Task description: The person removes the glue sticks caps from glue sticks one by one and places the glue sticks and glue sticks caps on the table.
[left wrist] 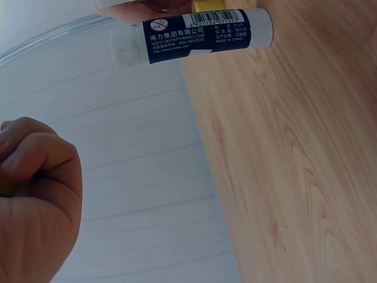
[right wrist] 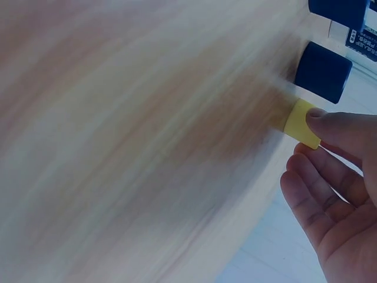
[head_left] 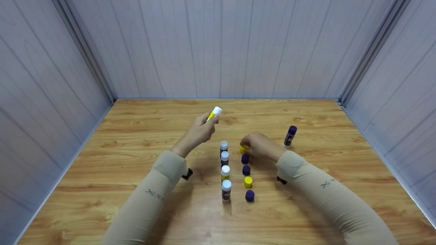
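Observation:
My left hand (head_left: 201, 129) grips a yellow-labelled glue stick (head_left: 212, 115), its white end pointing up and away, above the far part of the table. In the left wrist view, curled fingers (left wrist: 44, 159) hide most of that stick. Lower down on the right, my right hand (head_left: 260, 146) pinches a yellow cap (right wrist: 301, 122) between thumb and fingers, at the far end of a row of caps. Beside it stands a dark purple cap (right wrist: 323, 72). Left of the caps, several uncapped glue sticks (head_left: 226, 190) stand upright in a row.
Nearer me in the cap row are another yellow cap (head_left: 248, 182) and a purple cap (head_left: 249, 195). A capped purple glue stick (head_left: 290, 136) stands beyond my right wrist. Pale panels (head_left: 218, 51) enclose the wooden table (head_left: 136, 136) at the back and sides.

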Tool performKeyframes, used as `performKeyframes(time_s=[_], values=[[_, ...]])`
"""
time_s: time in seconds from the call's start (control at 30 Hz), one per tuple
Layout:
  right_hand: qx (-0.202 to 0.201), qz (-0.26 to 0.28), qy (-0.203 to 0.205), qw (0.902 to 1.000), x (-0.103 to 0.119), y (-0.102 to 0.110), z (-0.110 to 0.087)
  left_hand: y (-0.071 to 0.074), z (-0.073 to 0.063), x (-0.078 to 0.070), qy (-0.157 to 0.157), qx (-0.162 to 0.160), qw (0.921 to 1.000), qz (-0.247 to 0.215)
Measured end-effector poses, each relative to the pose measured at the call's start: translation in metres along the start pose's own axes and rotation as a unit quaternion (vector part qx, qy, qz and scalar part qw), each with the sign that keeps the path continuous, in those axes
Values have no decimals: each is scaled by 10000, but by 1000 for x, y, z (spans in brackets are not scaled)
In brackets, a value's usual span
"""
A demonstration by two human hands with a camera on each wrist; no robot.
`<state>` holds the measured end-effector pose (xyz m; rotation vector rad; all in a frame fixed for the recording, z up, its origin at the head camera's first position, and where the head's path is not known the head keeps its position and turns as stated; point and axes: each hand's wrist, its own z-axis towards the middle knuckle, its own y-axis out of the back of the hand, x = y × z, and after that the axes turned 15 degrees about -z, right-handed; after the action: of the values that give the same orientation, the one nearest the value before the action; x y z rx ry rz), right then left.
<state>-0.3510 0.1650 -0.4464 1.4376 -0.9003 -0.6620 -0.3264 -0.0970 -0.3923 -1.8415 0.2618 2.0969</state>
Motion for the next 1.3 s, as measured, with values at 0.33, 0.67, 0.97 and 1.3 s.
performKeyframes(time_s=[0.33, 0.67, 0.97, 1.3], values=[[-50, -66, 86, 9999, -3, 0, 0, 1, 8, 3, -103, 8, 9999, 56], [-160, -259, 234, 9993, -3, 1, 2, 4, 15, 11, -256, -31, 9945, 1016], [-72, -161, 153, 9997, -3, 1, 4, 10, 22, 21, -30, -115, 9900, 1403], [-74, -175, 183, 9997, -4, 0, 3, 10, 25, 34, 262, 104, 9851, 1699]])
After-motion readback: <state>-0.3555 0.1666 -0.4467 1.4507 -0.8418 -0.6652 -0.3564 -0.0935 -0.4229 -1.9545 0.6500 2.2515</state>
